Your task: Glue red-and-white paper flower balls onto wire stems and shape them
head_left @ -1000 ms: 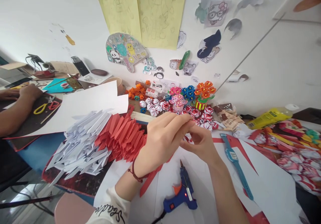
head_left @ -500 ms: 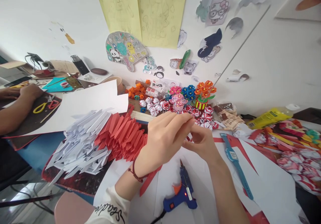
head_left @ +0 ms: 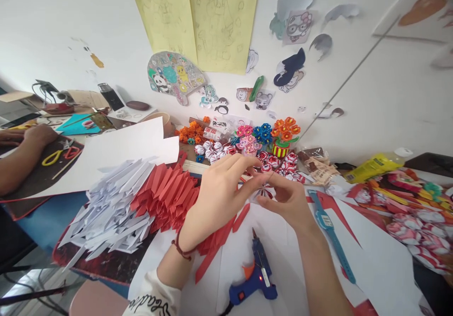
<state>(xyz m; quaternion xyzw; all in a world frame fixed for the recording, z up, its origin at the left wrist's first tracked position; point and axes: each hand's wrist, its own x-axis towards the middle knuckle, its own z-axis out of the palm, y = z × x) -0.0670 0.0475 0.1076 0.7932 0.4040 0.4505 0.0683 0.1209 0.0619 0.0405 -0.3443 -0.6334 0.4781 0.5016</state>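
Between my hands is a small red-and-white folded paper flower (head_left: 264, 192), partly hidden by fingers. My right hand (head_left: 292, 200) pinches it from the right with thumb and forefinger. From the left, my left hand (head_left: 224, 191) curves over it, its thumb tip at the flower's top edge. Below lies a blue hot glue gun (head_left: 260, 269), its small red light lit and its nozzle pointing up toward my hands. Red paper strips (head_left: 215, 243) lie under my left wrist. Further left are piles of folded red strips (head_left: 164, 195) and white strips (head_left: 109, 207).
Finished paper flowers (head_left: 272, 162) crowd the back by the wall, beside a pot of orange flowers (head_left: 281, 150). To the right lie a blue watch (head_left: 331, 228), a yellow bottle (head_left: 375, 165) and more paper pieces (head_left: 421, 235). At far left, another person's arm (head_left: 23, 153) rests near scissors (head_left: 53, 157).
My left hand has opened out and its thumb has come to the flower, which shows more now. More red strips show beneath my left hand. The view has shifted slightly.
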